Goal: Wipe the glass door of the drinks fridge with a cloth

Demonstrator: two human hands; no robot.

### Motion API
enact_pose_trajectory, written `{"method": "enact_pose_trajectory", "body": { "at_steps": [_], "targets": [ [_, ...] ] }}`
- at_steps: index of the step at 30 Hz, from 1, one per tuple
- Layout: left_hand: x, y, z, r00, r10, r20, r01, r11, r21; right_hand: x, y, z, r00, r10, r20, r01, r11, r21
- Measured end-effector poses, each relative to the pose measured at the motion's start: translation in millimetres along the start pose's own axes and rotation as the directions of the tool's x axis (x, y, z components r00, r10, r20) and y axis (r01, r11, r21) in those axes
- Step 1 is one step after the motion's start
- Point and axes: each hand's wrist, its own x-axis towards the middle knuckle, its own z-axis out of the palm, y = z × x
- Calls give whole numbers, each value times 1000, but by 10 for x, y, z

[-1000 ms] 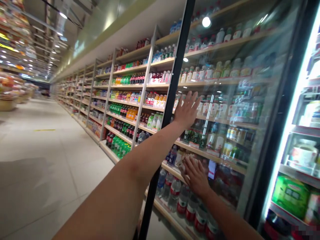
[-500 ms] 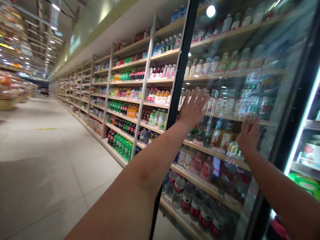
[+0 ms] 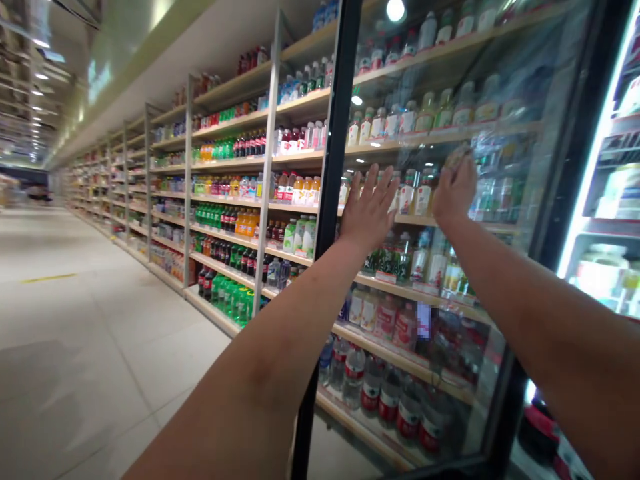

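A glass cooler door (image 3: 430, 87) with a black frame stands swung out before me. My left hand (image 3: 369, 207) lies against the glass near its left frame, fingers spread and nothing held. Further right, at about the same height, my right hand (image 3: 456, 190) is at the pane with its fingers bent together. Something small and blurred shows at its fingertips, too unclear to name. Bottles on shelves are seen through the glass behind both hands, mixed with reflections.
Long shelves of bottled drinks (image 3: 230, 180) run away to the left beyond the door. A pale tiled floor (image 3: 115, 320) lies alongside them. At right is the lit cooler interior (image 3: 607, 220) with more containers.
My right hand has moved up and to the left across the glass, closer to my left hand. The left hand stays on the pane, spread. The view has turned slightly right.
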Motion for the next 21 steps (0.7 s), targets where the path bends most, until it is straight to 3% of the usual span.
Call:
{"method": "enact_pose_trajectory", "body": {
  "at_steps": [3, 8, 14, 21],
  "targets": [
    [9, -5, 0, 1000, -3, -6, 3, 1000, -21, -24, -366, -3, 1000, 19, -20, -19, 1000, -24],
    [12, -8, 0, 1000, -9, -13, 8, 998, -68, -333, -735, -267, 991, -113, 78, 115, 993, -27],
    [8, -20, 23, 1000, -15, -12, 15, 998, -60, -819, -583, -493, 991, -75, 111, 81, 995, -54],
    [5, -27, 26, 1000, -3, -21, 2, 999, -48, -1489, -206, -688, 992, 121, 41, -116, 988, -105]
  ]
}}
